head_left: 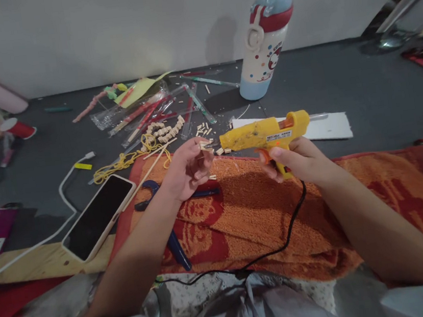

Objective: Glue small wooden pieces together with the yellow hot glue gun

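My right hand (pixel 292 161) is wrapped round the handle of a yellow hot glue gun (pixel 262 132), fingers near its orange trigger. The gun's nozzle points left, toward my left hand (pixel 191 168). Between the left thumb and fingertips is a small pale wooden stick piece (pixel 205 145), close to the nozzle; whether they touch I cannot tell. A clear glue stick (pixel 318 116) sticks out of the gun's back. Below the left hand, blue-handled pliers (pixel 176 250) lie on an orange towel (pixel 255 199), partly hidden by my forearm.
Cut stick pieces (pixel 203 128) and joined wooden bits (pixel 171 130) lie beyond the towel, near yellow string (pixel 114 168). A phone (pixel 99 218) rests at left. A bottle (pixel 265 49) stands behind the gun, near a white strip (pixel 331 127). The gun's black cord (pixel 293 225) crosses the towel.
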Demonstrator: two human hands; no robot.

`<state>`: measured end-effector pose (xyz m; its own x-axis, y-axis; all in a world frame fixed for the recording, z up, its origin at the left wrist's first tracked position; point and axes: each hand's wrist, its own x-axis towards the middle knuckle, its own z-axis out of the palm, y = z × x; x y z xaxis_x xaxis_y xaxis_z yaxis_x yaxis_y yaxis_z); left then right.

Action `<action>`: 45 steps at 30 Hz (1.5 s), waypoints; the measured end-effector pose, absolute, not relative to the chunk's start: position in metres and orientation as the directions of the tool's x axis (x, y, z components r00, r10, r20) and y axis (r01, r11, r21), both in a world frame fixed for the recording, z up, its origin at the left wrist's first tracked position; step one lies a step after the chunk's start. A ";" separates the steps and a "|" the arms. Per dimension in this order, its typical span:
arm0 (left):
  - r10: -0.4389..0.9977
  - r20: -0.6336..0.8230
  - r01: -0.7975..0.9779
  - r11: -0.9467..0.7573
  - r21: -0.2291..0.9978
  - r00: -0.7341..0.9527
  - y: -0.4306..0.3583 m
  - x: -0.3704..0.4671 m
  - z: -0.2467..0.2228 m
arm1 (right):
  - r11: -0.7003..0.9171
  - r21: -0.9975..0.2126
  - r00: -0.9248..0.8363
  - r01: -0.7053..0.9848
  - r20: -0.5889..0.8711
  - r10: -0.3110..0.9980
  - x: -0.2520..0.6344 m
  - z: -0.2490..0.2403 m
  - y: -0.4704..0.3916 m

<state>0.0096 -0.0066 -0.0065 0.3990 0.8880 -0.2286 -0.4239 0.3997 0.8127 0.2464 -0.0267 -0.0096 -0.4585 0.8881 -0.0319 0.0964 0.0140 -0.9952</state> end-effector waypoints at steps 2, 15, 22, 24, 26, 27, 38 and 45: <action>0.889 -0.224 -0.425 0.397 0.813 0.400 -0.006 0.009 -0.007 | 0.009 -0.994 -0.464 0.104 -0.041 0.885 0.247 -0.011 -0.027; 0.900 -0.218 -0.410 0.373 0.832 0.377 -0.007 0.010 -0.006 | 0.057 -0.997 -0.483 0.049 0.026 0.875 0.249 -0.006 -0.026; 0.900 -0.224 -0.381 0.369 0.848 0.373 -0.007 0.012 -0.004 | 0.064 -0.998 -0.489 0.015 0.049 0.871 0.250 -0.011 -0.026; 0.903 -0.223 -0.378 0.364 0.851 0.368 -0.008 0.012 -0.004 | 0.086 -0.996 -0.506 0.003 0.073 0.859 0.250 -0.012 -0.025; 0.906 -0.220 -0.379 0.359 0.853 0.361 -0.008 0.012 -0.004 | 0.091 -0.996 -0.509 -0.003 0.080 0.857 0.250 -0.012 -0.025; 0.906 -0.220 -0.378 0.358 0.854 0.362 -0.008 0.012 -0.004 | 0.086 -0.996 -0.506 -0.004 0.077 0.859 0.250 -0.011 -0.025; 0.902 -0.199 -0.394 0.354 0.848 0.382 -0.007 0.011 -0.010 | 0.094 -0.996 -0.506 -0.012 0.087 0.858 0.250 -0.009 -0.025; 0.909 -0.219 -0.389 0.356 0.850 0.355 -0.007 0.012 -0.006 | 0.110 -0.994 -0.496 0.024 0.084 0.864 0.252 -0.008 -0.024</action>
